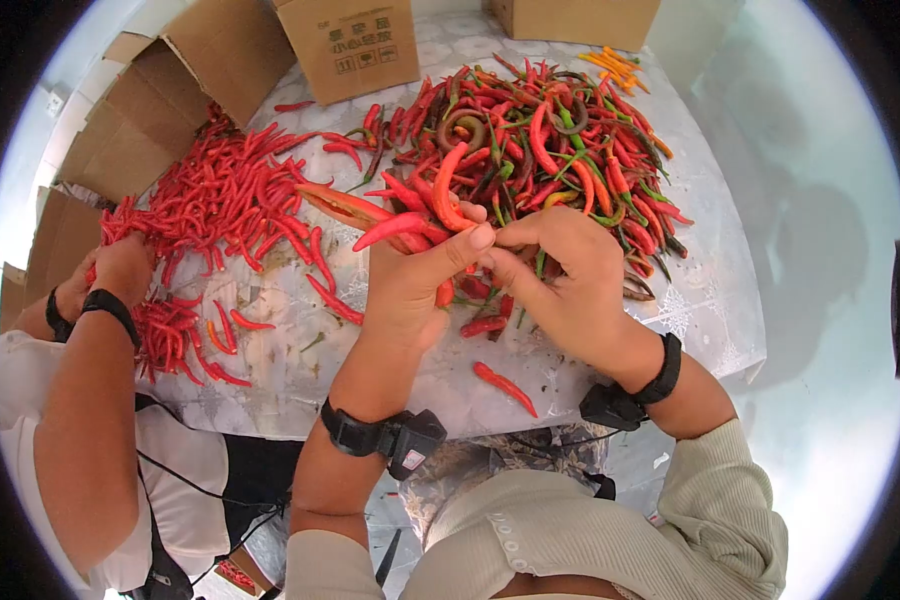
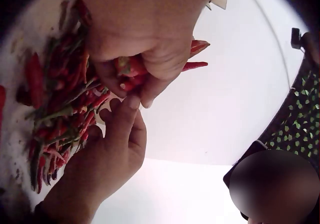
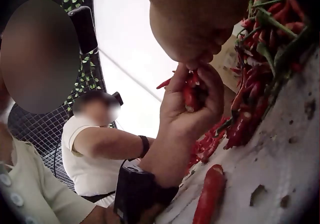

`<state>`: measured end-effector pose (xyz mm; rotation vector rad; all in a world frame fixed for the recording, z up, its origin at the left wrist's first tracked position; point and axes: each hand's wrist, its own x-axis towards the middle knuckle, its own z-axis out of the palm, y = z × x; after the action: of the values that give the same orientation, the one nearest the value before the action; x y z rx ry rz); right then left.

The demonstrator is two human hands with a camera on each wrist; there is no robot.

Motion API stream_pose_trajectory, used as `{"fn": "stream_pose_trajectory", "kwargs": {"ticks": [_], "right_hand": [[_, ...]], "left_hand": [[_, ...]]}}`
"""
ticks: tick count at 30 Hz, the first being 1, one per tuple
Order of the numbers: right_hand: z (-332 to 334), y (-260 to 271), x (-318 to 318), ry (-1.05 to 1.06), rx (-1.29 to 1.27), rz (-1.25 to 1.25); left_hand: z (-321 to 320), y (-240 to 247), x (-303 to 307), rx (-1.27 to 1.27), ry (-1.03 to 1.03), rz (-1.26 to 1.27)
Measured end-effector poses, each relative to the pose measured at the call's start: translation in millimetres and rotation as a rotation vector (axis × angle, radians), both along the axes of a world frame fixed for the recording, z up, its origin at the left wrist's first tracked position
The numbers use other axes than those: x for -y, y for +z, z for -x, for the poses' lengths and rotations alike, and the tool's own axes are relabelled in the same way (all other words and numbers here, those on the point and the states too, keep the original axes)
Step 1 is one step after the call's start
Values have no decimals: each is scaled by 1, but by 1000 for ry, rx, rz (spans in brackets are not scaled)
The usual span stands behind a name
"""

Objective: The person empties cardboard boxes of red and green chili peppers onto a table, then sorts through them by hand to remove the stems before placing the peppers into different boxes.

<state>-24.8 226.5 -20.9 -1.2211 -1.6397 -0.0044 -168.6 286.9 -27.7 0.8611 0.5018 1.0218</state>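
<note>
My left hand (image 1: 407,290) holds a bunch of red chili peppers (image 1: 446,190), their tips fanning out past the thumb. One long pepper (image 1: 345,208) in the bunch is split or wrinkled and orange-brown. Meeting the left thumb, my right hand (image 1: 575,275) has thumb and forefinger pinched together at the end of a held pepper; the pinched bit is hidden between the fingertips. In the left wrist view, blunt pepper ends (image 2: 131,66) show between the left fingers. Below both hands, a single red chili pepper (image 1: 505,388) lies on the table.
A large heap of mixed red, green and dark chilies (image 1: 540,130) lies beyond my hands. Left of it spreads a pile of red chilies (image 1: 230,195), where another person's hand (image 1: 125,265) works. Cardboard boxes (image 1: 355,50) line the back; orange peppers (image 1: 615,68) lie at the far right.
</note>
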Motion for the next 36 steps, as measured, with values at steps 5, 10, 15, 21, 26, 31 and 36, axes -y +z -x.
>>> {"fn": "stream_pose_trajectory", "kwargs": {"ticks": [5,10,15,21,26,31,36], "right_hand": [[-1,1,1,6,8,8],[-4,4,1,76,43,-20],[-7,3,1,124,60,-47],[-9,5,1,199,-21,-8],[-10,3,0,245,-102,14],[-9,3,2,251,-138,43],[-10,2,2,285,-140,33]], "left_hand": [[-1,0,2,-14,13,-33],[2,1,0,15,-41,-27],[8,-2,-5,16,-121,-21],[7,-4,-5,33,-135,-65],[8,-5,-4,56,-158,-54],[11,-7,-6,77,-191,-13],[13,-8,-6,102,-225,5]]}}
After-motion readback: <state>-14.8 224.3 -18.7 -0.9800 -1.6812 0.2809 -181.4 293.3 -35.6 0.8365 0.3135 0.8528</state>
